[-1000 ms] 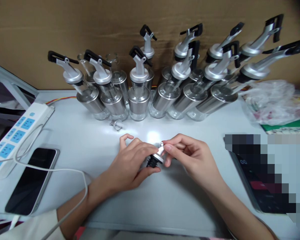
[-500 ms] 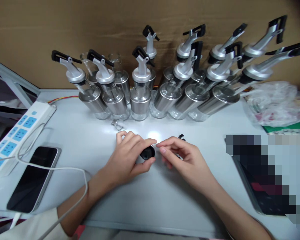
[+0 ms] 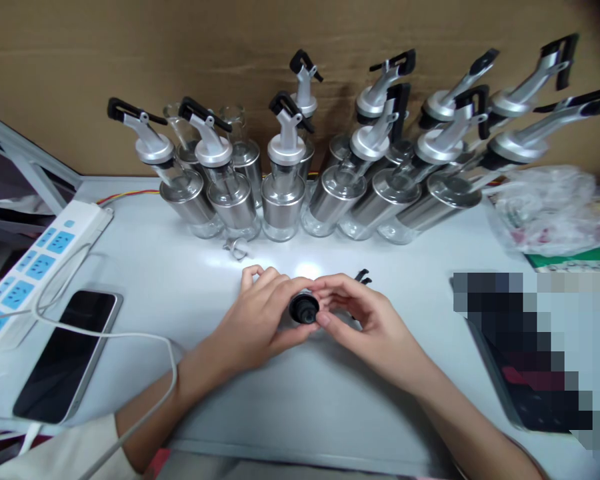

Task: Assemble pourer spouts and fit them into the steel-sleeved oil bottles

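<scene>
Between my two hands is a bottle pourer, its round black stepped stopper end turned up toward me; the rest of it is hidden. My left hand grips it from the left, thumb below and fingers above. From the right, my right hand closes its thumb and fingertips on the rim. Behind the right hand, small black lever-like parts show in part. A small silvery ring-shaped piece lies on the table beyond my left hand.
Several glass-and-steel bottles with silver pourers stand in rows at the back. On the left are a white power strip, a phone and a white cable over my left forearm. Plastic bags and a dark device lie right.
My right fingers have come left onto the pourer's rim, where a gap was before. The pourer has shifted slightly right, and its stepped stopper end shows more clearly.
</scene>
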`<state>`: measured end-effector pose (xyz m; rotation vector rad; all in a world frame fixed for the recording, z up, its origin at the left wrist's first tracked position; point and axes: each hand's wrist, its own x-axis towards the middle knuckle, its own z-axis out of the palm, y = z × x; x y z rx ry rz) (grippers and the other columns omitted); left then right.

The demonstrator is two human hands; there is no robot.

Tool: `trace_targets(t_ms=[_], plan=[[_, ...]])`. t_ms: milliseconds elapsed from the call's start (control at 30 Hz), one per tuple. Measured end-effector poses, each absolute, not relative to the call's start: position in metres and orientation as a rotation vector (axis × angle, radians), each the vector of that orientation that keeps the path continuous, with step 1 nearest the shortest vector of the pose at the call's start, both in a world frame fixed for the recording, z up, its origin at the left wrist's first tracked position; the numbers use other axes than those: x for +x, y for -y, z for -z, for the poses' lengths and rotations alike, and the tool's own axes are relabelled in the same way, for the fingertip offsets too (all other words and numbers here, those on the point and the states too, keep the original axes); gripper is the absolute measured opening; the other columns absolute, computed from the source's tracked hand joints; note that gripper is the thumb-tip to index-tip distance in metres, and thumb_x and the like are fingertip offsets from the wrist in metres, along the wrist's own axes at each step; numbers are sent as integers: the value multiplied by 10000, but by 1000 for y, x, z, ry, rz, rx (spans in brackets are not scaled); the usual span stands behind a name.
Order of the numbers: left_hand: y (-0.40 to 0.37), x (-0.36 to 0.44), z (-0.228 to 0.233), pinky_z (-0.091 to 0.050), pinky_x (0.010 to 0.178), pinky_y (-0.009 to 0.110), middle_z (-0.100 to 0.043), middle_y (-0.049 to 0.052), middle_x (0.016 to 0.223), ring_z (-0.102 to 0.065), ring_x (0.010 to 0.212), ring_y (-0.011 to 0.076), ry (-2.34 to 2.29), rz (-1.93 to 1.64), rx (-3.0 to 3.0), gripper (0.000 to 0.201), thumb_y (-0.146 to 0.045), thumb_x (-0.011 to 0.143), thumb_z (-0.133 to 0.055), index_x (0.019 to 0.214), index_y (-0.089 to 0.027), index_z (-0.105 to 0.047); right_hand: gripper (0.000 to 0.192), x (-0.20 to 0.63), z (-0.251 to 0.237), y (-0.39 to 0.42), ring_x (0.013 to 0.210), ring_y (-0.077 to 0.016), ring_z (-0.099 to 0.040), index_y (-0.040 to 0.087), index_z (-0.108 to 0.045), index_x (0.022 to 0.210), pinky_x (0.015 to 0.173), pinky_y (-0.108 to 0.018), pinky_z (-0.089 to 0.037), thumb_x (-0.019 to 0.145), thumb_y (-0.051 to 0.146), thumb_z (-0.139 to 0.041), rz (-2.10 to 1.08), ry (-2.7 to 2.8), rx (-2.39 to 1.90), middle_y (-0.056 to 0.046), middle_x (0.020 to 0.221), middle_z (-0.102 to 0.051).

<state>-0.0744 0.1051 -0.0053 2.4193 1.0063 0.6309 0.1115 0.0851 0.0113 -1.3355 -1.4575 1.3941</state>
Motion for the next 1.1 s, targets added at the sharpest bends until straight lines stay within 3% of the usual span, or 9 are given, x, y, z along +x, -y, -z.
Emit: trace_targets(t_ms=[200, 367, 567, 800, 1100], plan=[[-105, -74, 1, -279, 861, 383, -636, 40, 943, -521, 835, 189, -1033, -650, 2379, 363, -378, 869, -484, 1173, -185, -438, 198, 112, -11, -85, 759, -164, -650, 196, -638, 953, 735, -307, -552, 772, 275, -617, -1353, 1459, -1361, -56, 859, -700], [-107, -74, -1, -304, 789, 368, -547, -9, 711, -497, 688, 155, -1139, -636, 2260, 208, -371, 832, -417, 868, -182, -497, 185, 113, -12, -86, 766, -168, -655, 200, -647, 938, 727, -303, -553, 766, 259, -615, -1299, 1469, -1359, -55, 862, -703], [-108, -73, -1, -311, 752, 362, -489, -34, 595, -418, 571, 118, -1108, -568, 2232, 261, -388, 828, -381, 665, -185, -409, 222, 112, -11, -84, 785, -167, -663, 197, -648, 978, 753, -310, -556, 763, 233, -607, -1317, 1510, -1339, -56, 890, -714], [-107, -73, 0, -326, 781, 374, -478, -42, 558, -398, 542, 107, -1070, -545, 2230, 271, -371, 809, -399, 615, -183, -376, 228, 112, -10, -84, 785, -162, -669, 195, -653, 991, 754, -312, -555, 774, 240, -596, -1328, 1540, -1336, -52, 888, -714], [-108, -74, -3, -326, 822, 386, -506, -39, 546, -433, 544, 111, -1041, -549, 2211, 224, -352, 785, -418, 659, -183, -492, 267, 113, -10, -83, 825, -167, -662, 204, -640, 1019, 762, -299, -544, 757, 187, -590, -1290, 1628, -1292, -54, 921, -709]])
